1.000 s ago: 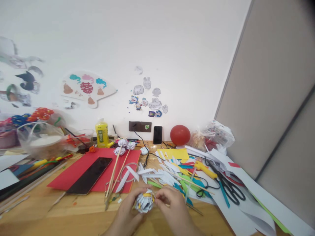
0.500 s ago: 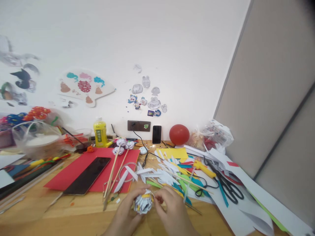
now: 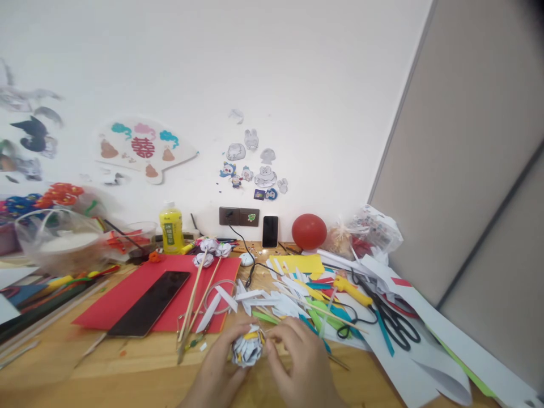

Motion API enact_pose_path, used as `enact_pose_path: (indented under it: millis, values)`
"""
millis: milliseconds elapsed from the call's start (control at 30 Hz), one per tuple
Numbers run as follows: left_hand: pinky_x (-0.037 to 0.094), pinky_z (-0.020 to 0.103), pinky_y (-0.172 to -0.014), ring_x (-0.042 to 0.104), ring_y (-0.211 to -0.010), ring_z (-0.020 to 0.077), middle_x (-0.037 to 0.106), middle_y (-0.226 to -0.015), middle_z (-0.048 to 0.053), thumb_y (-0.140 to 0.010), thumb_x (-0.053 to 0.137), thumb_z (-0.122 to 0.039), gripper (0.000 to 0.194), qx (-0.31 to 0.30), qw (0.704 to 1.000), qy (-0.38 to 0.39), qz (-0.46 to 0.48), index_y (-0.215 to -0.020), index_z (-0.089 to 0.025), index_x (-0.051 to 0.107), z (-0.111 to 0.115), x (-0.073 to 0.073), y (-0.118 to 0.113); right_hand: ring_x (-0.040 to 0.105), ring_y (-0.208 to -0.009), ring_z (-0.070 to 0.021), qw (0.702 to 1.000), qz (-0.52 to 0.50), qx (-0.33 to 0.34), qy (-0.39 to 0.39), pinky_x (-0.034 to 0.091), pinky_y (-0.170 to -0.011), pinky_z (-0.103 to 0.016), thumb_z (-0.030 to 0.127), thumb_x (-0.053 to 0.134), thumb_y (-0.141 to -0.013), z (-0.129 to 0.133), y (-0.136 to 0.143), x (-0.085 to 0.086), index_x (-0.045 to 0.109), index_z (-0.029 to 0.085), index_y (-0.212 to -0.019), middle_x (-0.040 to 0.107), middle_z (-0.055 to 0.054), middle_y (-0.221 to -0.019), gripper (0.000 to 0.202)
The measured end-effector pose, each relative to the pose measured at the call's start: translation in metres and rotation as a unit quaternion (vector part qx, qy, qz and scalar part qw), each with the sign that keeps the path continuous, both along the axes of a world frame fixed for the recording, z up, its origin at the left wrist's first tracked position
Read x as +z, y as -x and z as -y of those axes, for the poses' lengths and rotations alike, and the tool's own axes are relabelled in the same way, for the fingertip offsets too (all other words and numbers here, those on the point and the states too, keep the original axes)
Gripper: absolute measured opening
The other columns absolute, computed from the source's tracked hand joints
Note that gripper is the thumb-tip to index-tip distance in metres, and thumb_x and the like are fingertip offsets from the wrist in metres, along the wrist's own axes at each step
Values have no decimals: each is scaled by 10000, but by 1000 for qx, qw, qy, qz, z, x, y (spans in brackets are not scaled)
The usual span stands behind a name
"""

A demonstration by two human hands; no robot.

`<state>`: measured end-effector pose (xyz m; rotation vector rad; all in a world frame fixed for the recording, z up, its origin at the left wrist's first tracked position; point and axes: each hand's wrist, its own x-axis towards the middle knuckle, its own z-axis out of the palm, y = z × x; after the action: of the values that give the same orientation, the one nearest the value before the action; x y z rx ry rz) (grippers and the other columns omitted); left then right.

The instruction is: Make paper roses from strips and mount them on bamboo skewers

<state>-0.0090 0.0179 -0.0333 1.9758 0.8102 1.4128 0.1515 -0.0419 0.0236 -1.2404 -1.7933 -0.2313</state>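
Note:
A round paper flower (image 3: 247,347) of white and yellow folded pieces sits in my left hand (image 3: 221,357), fingers curled around its left side near the table's front. At its right edge, my right hand (image 3: 295,357) has thumb and forefinger pinched together. Whatever lies in that pinch is too small to make out. Just beyond both hands lie loose white paper strips (image 3: 250,296) and green, yellow and blue cut pieces. Thin wooden sticks with crumpled paper flowers (image 3: 203,259) rest on red paper, left of my hands.
A black phone (image 3: 149,303) lies on the red paper (image 3: 106,289). Black-handled scissors (image 3: 397,323) and a yellow glue gun (image 3: 352,290) lie at right, beside white paper sheets. Farther back stand a yellow bottle (image 3: 171,229), an upright phone (image 3: 270,231) and a red balloon (image 3: 309,231).
My view has shifted slightly. The paper flower has turned a little in my left hand, and my right hand stays at its edge, still pinched.

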Motion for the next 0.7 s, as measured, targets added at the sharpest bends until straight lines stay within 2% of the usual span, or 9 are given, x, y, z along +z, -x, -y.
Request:
enact_pose_path:
  millis: [100, 167, 367, 567, 700]
  values:
    - [515, 368, -856, 637, -1007, 276, 686, -1068, 103, -693, 616, -68, 375, 2, 1000, -15, -1, -1022, -246, 584, 0, 0, 0, 547, -622, -144, 997, -56, 31, 51, 370, -547, -233, 142, 497, -786, -1, 1, -2, 538, 180, -720, 559, -13, -664, 87]
    - [514, 357, -860, 638, -1009, 266, 685, -1072, 93, -686, 614, -50, 401, 10, 999, -34, -3, -1028, -255, 573, 1, 0, 0, 538, -619, -139, 996, -60, 34, 55, 367, -547, -229, 125, 476, -787, -2, 2, -3, 524, 180, -706, 549, -11, -661, 108]
    - [544, 324, -804, 670, -944, 254, 705, -1016, 98, -695, 616, -68, 385, 52, 994, -93, -21, -1034, -245, 569, 0, -1, 0, 532, -652, -150, 998, -36, 41, 13, 369, -576, -242, 116, 467, -784, -2, 3, -6, 521, 178, -735, 557, -17, -686, 96]
    - [558, 312, -785, 675, -936, 226, 692, -1034, 82, -686, 544, -24, 450, 38, 983, -177, -44, -1082, -236, 510, 1, 1, 0, 533, -612, -143, 999, -25, 21, -27, 359, -547, -235, 132, 482, -814, -3, 2, -6, 526, 174, -733, 551, -11, -654, 102]
    - [551, 325, -806, 671, -948, 228, 687, -1052, 93, -700, 520, -14, 458, 33, 976, -211, -51, -1101, -234, 493, 1, 8, -1, 518, -590, -157, 994, 58, -7, -89, 350, -541, -253, 109, 445, -849, -3, 3, -6, 549, 163, -746, 558, -27, -632, 156]
